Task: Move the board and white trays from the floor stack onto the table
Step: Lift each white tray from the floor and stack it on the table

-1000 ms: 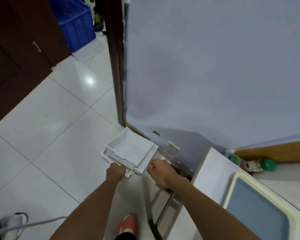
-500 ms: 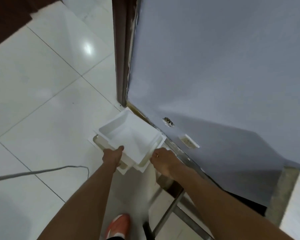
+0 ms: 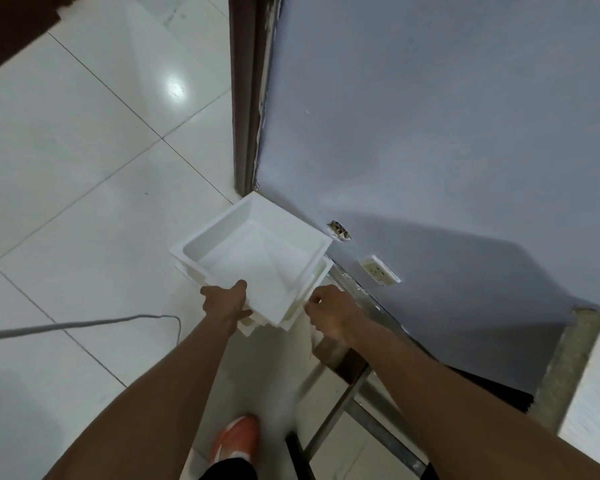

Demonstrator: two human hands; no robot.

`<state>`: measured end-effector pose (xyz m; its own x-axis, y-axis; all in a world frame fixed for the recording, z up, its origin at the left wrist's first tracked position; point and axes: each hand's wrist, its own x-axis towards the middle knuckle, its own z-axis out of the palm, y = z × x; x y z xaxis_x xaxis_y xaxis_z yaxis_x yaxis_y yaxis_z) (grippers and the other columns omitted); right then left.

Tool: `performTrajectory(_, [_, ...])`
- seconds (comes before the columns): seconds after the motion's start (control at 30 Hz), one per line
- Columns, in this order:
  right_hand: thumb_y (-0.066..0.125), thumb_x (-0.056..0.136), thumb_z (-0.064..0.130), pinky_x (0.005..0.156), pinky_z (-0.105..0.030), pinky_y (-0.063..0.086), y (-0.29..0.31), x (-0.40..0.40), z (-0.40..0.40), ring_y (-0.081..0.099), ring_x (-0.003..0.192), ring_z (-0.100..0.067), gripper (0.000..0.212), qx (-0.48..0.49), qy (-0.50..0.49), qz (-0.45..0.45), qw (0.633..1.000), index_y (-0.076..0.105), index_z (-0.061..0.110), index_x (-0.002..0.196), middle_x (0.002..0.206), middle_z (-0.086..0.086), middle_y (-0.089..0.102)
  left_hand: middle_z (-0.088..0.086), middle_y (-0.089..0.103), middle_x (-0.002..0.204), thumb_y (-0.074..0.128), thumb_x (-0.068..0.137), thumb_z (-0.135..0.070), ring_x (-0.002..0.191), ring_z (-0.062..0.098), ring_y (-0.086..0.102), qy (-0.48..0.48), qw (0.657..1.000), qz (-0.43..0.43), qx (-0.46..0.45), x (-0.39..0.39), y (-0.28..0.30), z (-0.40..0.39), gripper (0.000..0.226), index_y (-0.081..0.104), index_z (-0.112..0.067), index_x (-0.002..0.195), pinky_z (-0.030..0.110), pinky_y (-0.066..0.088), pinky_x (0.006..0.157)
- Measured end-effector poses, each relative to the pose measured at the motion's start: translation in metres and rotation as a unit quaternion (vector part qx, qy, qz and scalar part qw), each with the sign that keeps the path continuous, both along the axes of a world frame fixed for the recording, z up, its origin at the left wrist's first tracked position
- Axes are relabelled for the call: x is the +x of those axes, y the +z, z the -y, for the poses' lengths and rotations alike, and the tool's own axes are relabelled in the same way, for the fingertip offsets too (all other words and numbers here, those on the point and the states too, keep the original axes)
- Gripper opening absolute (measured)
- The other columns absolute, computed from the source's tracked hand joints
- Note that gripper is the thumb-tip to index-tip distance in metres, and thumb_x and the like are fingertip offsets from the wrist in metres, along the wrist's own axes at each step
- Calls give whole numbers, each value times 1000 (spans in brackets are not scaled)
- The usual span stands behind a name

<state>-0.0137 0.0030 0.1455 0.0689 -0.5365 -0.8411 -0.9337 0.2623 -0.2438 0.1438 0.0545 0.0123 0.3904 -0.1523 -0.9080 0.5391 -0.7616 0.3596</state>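
Note:
A stack of white trays [image 3: 253, 258] sits on the floor against the foot of the blue-grey wall, the top tray turned open side up. My left hand [image 3: 226, 303] grips the near left rim of the top tray, thumb over the edge. My right hand [image 3: 329, 313] is closed at the near right corner of the stack, fingers curled under or against the lower tray's edge. A flat pale piece shows under the trays at the near corner; I cannot tell whether it is the board. The table [image 3: 596, 382] shows only as a pale corner at the right edge.
White tiled floor [image 3: 84, 174] spreads left. A dark door frame [image 3: 246, 98] stands behind the stack. A grey cable [image 3: 84, 323] lies on the floor left of my arm. Metal table legs [image 3: 347, 403] run below my right arm. A wall socket [image 3: 378, 270] is near the stack. My orange shoe [image 3: 238, 439] is below.
The view has dropped closer to the stack. My left hand has moved from the lower edge up onto the top tray's rim, and the top tray looks slightly raised.

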Motion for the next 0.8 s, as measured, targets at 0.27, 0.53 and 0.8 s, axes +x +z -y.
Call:
performTrajectory(0.27, [52, 94, 28, 101, -47, 49, 109, 5, -40, 49, 125, -32, 66, -12, -211, 49, 976, 22, 5, 149, 144, -14, 44, 6, 57, 105, 64, 78, -9, 66, 21, 71, 121, 988, -40, -82, -8, 179, -59, 69, 24, -16, 133, 45, 60, 77])
performTrajectory(0.53, [66, 82, 19, 92, -40, 54, 230, -15, -74, 60, 114, -28, 54, -75, -234, 139, 959, 42, 10, 131, 125, -6, 60, 13, 69, 113, 65, 66, -5, 93, 31, 72, 62, 979, -35, -193, -33, 333, -122, 68, 42, -13, 129, 50, 61, 67])
performTrajectory(0.8, [49, 84, -3, 103, -39, 49, 312, -62, -136, 57, 119, -28, 52, -176, -320, 209, 907, 39, 14, 132, 127, -4, 58, 18, 70, 103, 58, 68, -1, 82, 41, 71, -9, 967, -7, -254, -80, 437, -160, 57, 47, -7, 123, 67, 54, 68])
